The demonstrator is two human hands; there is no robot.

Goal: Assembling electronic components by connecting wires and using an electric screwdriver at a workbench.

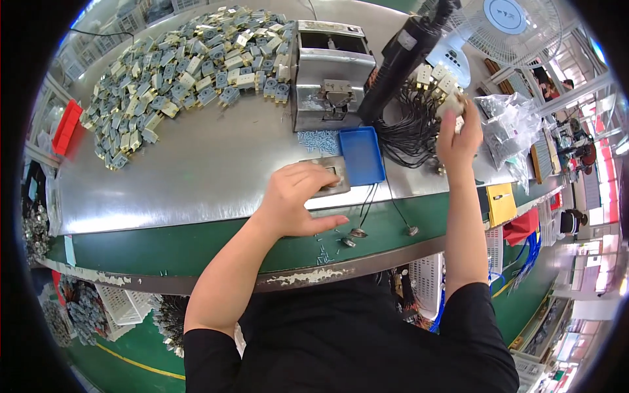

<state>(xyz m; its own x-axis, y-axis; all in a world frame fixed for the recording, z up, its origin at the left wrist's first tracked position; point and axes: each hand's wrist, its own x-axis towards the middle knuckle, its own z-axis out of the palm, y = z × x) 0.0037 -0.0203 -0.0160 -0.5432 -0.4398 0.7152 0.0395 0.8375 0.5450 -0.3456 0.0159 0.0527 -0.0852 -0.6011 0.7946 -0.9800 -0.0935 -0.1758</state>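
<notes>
My left hand (295,196) rests at the front of the steel bench top, its thumb spread away from the fingers. Its fingertips touch a small metal plate (343,185) with a recess in it; what lies under the fingertips is hidden. My right hand (460,134) reaches to the far right and pinches a pale boxy connector (449,105), partly covered by the fingers. Around it lie more pale connectors (424,75) on a bundle of black cables (409,131). A blue tray (362,156) stands between my hands, beside a heap of small light-blue screws (318,141).
Behind the tray stands a steel machine (332,78) with a black cylindrical tool (400,65) beside it. A large heap of grey and cream housings (196,65) covers the back left. A fan (511,26), clear plastic bags (508,124) and a red bin (66,128) flank the bench.
</notes>
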